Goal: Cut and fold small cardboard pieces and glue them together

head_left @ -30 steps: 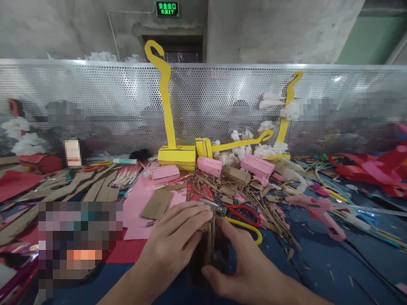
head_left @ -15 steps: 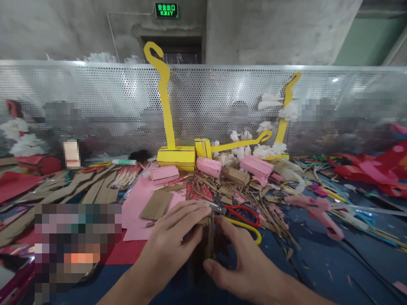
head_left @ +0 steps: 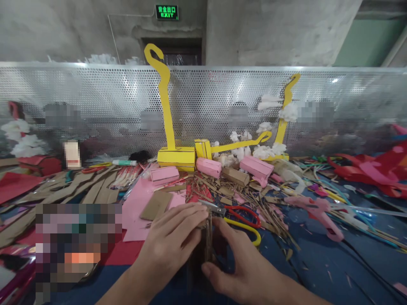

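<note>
Between my hands stand upright brown cardboard pieces (head_left: pixel 209 241), seen edge-on and dim near the lower part. My left hand (head_left: pixel 173 237) lies along their left side, its fingers bent over the far end. From the right, my right hand (head_left: pixel 238 258) grips them with thumb and forefinger curved in a C; its other fingers are mostly hidden. Scissors with red and yellow handles (head_left: pixel 246 216) lie just beyond the fingers, blades toward my left hand. A flat cardboard piece (head_left: pixel 155 205) rests on pink paper (head_left: pixel 133 212) to the left.
Yellow long-necked shapes (head_left: pixel 176 159) stand at the back, with pink box shapes (head_left: pixel 164 174) and a brown one (head_left: pixel 235 176) before them. Cardboard scraps (head_left: pixel 203 188) lie in the middle. A pink glue gun (head_left: pixel 318 207) with a cord is right. Behind stands a perforated metal screen (head_left: pixel 203 93).
Both hands stay around the cardboard, with only slight finger movement. The right thumb has shifted a little to the left. Nothing else visibly moves on the table.
</note>
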`<state>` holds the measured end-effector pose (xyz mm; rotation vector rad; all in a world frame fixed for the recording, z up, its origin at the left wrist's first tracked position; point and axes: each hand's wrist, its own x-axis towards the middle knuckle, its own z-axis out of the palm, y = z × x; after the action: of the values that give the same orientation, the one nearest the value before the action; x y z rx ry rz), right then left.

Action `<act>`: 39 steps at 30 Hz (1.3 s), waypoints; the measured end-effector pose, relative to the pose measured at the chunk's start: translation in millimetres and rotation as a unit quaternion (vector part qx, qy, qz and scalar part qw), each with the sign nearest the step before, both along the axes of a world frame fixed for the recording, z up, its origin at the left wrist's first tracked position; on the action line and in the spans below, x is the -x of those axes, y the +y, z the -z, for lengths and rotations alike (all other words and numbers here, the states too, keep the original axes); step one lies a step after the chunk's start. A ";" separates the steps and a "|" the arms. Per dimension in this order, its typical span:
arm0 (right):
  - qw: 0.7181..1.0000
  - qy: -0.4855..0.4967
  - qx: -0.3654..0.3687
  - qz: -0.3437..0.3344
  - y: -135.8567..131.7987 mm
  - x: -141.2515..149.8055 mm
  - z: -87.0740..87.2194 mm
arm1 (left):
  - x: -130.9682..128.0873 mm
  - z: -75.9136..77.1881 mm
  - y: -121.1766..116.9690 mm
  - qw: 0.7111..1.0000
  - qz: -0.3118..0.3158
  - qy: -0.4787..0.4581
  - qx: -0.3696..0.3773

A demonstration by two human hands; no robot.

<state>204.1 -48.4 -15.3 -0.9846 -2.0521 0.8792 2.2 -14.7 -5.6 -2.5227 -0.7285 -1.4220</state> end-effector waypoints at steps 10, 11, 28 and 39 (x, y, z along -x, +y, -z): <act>1.000 0.002 0.015 -0.001 -3.0 1.9 -2.8 | 1.8 -7.2 -1.1 0.999 0.046 0.006 0.000; 1.000 0.002 0.016 0.000 -2.9 2.2 -3.1 | 2.3 -7.3 -1.3 0.999 0.049 0.007 0.000; 0.999 0.030 -0.010 -0.005 -4.2 2.7 -5.7 | 5.4 1.8 2.3 0.998 0.060 0.004 0.001; 0.999 0.040 0.005 -0.010 -4.1 2.8 -8.2 | 7.3 2.6 4.9 0.996 0.084 0.005 0.004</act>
<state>201.3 -52.5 -7.1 -0.9210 -1.9944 0.9257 -5.1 -9.8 -8.2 -2.6505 -0.5300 -1.4569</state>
